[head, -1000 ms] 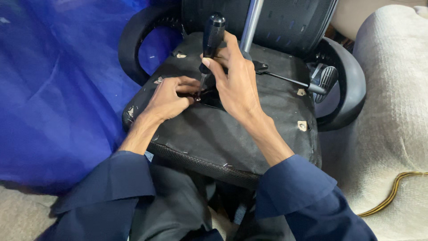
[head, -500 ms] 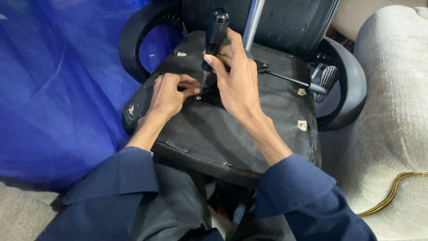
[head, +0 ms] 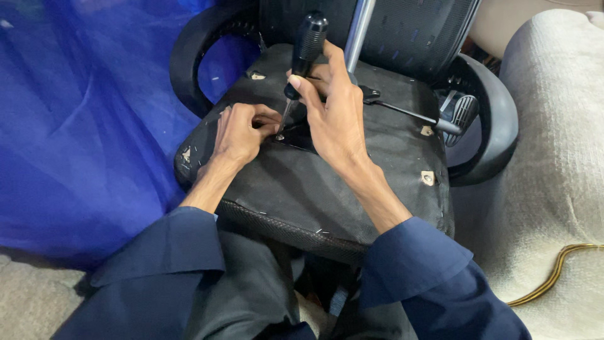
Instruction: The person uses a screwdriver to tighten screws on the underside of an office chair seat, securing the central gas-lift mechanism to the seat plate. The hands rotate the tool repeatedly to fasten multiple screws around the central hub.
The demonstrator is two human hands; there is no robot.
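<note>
The right hand [head: 336, 119] is wrapping closed around the black-handled screwdriver [head: 302, 53], thumb and fingers clamped low on the grip, and it is standing the tool nearly upright with a slight lean toward the chair back. Its thin shaft is running down to a small screw [head: 279, 136] at the near corner of the black mounting plate [head: 299, 135] on the underside of the chair seat [head: 302, 189]. Just beside the tip the left hand [head: 242, 132] is curling in, fingertips pinched together right at the screw, apparently steadying it, though whether they are actually gripping it is too small to tell. By the look of it this is the screw-turning stage at the plate, and the next move is calling for the tip seated squarely in the head, firm downward pressure and a straight shaft so it does not slip out. Moving outward, the silver gas-lift column [head: 357, 31] is rising behind the right hand, a black lever [head: 409, 113] is stretching right toward a ribbed paddle, and curved armrests [head: 491, 119] are flanking the seat. Small pale square tags [head: 428, 178] are showing on the seat fabric near the right edge and at the far left corner. A blue plastic sheet [head: 82, 126] is filling the left side, a beige cushion [head: 553, 157] the right, with a yellow cord [head: 557, 271] looping across it.
</note>
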